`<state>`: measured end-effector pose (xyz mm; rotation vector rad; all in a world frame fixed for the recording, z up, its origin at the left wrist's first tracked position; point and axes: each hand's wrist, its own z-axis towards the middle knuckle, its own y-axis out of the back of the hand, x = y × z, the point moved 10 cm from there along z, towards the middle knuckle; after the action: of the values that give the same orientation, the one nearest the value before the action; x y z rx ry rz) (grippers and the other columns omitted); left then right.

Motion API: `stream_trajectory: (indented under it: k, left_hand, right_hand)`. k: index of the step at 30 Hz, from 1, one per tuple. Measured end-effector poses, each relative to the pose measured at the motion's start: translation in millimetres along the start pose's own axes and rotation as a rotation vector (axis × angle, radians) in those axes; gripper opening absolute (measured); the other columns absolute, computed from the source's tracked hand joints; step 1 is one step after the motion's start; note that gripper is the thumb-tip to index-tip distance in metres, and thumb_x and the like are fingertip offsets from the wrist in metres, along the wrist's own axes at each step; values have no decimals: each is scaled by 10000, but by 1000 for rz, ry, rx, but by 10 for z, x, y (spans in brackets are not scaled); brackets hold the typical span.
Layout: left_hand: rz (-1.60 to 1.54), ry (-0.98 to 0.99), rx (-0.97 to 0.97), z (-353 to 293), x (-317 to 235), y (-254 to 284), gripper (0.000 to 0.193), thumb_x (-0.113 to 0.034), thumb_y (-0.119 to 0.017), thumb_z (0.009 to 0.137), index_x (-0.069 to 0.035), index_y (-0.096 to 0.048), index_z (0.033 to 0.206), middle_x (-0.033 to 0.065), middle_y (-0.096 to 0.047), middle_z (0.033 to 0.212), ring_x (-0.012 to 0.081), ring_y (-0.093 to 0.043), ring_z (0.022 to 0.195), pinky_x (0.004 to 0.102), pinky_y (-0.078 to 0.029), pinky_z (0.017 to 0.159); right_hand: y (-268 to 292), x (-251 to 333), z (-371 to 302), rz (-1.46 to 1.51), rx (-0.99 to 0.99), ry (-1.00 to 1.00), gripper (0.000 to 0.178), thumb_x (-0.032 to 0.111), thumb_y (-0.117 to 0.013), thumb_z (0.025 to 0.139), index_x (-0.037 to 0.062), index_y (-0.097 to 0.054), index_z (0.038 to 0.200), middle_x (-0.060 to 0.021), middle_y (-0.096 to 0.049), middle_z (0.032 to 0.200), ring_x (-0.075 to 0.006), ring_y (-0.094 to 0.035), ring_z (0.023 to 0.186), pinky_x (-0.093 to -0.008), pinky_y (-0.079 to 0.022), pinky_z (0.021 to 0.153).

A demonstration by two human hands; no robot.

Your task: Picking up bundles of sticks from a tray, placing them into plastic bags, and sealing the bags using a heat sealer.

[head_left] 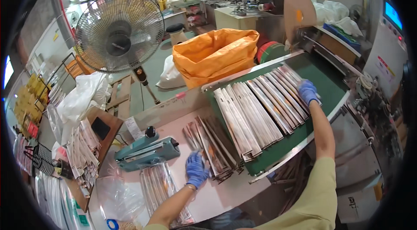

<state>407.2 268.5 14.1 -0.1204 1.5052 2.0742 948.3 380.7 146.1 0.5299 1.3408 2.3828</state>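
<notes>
On the green conveyor belt (328,71) lies a slanting row of long, flat, shiny packets (256,113), overlapping each other. My right hand (307,91), in a blue glove, is at the right end of this row, its fingers curled over the last packets. My left hand (197,169), also gloved in blue, rests at the left side of a smaller stack of similar packets (213,152) on the pale table (234,191). Its fingers point away from me along the stack's edge. Another group of packets in clear plastic (158,188) lies left of that hand.
A teal bag sealer (147,152) stands at the table's left, with clear bags (119,197) and a roll of blue tape (112,224) nearer. Beyond are a fan (119,34) and an orange sack (217,56). More packets (84,154) lie on a brown board at left.
</notes>
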Motion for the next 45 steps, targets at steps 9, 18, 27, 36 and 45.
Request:
stream_trajectory:
  k: [9,18,27,36,45]
  left_hand:
    - [-1027,474,-426,95,1245,-256,410,-338,-472,880,-44,-454,1164,109,-496,1150,234,-479,1038,315,-358,907]
    - [-1002,1003,87,343,1005,-114,986,-413,-801,538,124,-324,1214,200,-458,1177,243,-506,988,298,-414,831]
    - [-1455,815,305,-253,702,-89,516,-256,-733,675,-58,-547,1113,30,-578,1050,152,-557,920,272,-432,820]
    - [-360,-173,-9,-31,199,1618,703,-380,-714,622,-89,-443,1202,91,-454,1226,242,-376,1180,425,-268,1005]
    - [-1342,-85,168,97,-410,1736,1009,-24,-677,645,-182,-3,1379,132,-307,1347,274,-370,1201,385,-353,960]
  right_hand:
    - [726,3347,-2029,276,303,555,513,409,-518,766,-33,-530,1026,-218,-572,917,-337,-550,835,-401,-460,738]
    - [-884,3373,-2869,881,722,-198,898,631,-461,726,-19,-265,1313,-299,-381,1244,-389,-399,1158,-392,-312,977]
    - [-519,3635,-4023,1585,1564,-330,436,394,-625,754,44,-588,1012,-72,-608,933,-131,-563,816,-253,-448,756]
    - [1694,3720,-3199,1710,705,671,930,257,-824,542,36,-312,1286,-118,-321,1302,-231,-366,1168,-337,-290,993]
    - [1500,3681,-3457,1639,867,804,1220,168,-858,485,99,-32,1381,-105,-259,1364,-190,-298,1226,-323,-271,1005]
